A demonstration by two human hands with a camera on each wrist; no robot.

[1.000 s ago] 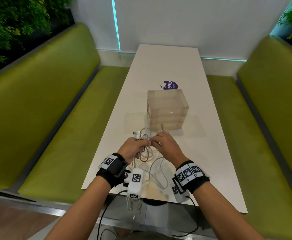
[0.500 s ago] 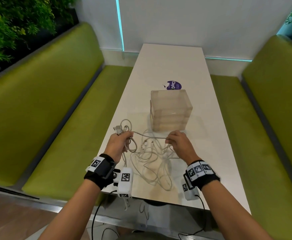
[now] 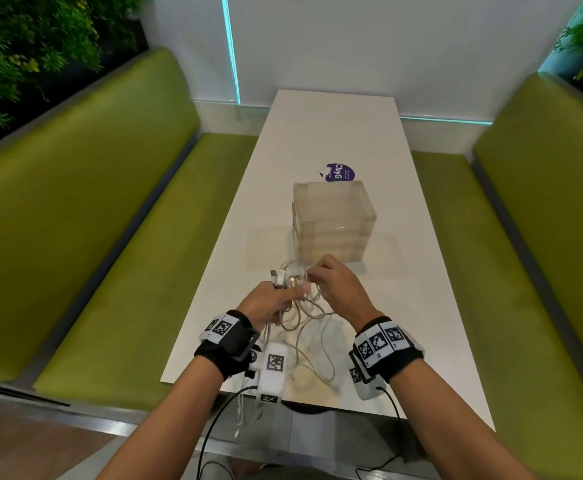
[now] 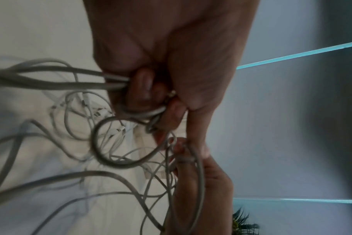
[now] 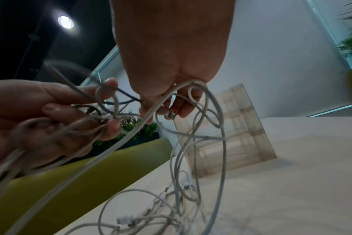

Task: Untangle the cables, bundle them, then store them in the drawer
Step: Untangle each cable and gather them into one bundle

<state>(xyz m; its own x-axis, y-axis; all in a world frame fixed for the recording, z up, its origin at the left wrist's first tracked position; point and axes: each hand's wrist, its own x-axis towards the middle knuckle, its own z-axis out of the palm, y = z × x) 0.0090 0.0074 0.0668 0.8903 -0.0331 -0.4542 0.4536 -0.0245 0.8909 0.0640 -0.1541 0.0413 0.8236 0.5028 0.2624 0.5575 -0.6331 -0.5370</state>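
Observation:
A tangle of white and grey cables (image 3: 304,327) hangs from both hands above the white table (image 3: 421,323), with loose loops lying on it. My left hand (image 3: 272,299) grips several cable loops (image 4: 119,82) in curled fingers. Close beside it, my right hand (image 3: 331,278) pinches a cable near a plug (image 5: 169,115) between thumb and fingertips. The translucent drawer box (image 3: 333,223) stands just beyond the hands, its drawers closed. More cable and white connectors (image 5: 127,221) lie on the table below the right hand.
Green benches (image 3: 92,237) run along both sides of the table. A purple round sticker (image 3: 340,173) lies behind the drawer box. The table's near edge (image 3: 317,403) is just under my wrists. Plants (image 3: 23,46) line the far left wall.
The hands had pulled apart half a second ago, stretching a cable between them. They have now come back together over the tangle, in front of the drawer box.

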